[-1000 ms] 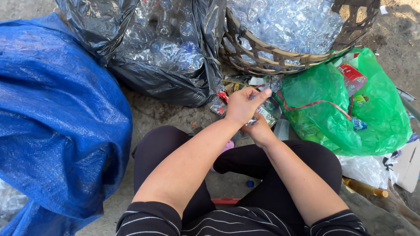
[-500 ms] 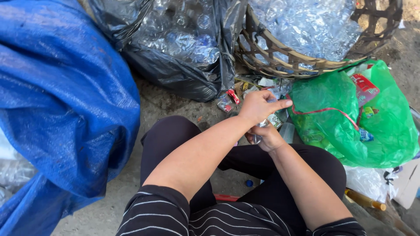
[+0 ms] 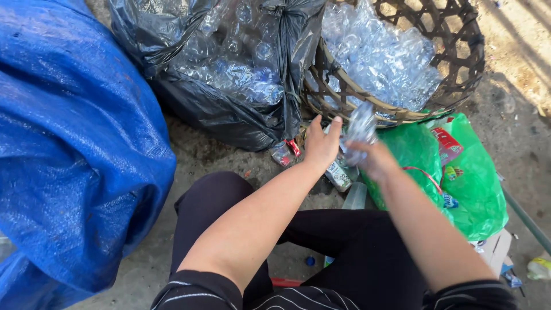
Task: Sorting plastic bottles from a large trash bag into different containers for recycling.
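My right hand grips a crushed clear plastic bottle and holds it up just in front of the rim of a woven basket full of clear bottles. My left hand hovers beside it with its fingers apart and nothing in it, the fingertips close to the bottle. Below the hands a few more bottles lie on the ground in front of my knees.
A black plastic bag packed with bottles stands at the back left of the basket. A big blue sack fills the left side. A green bag with packaging lies at the right. The ground is bare dirt.
My right hand has lifted the crushed bottle up and to the right, toward the basket. My left hand has let go of it and opened. The view has shifted upward.
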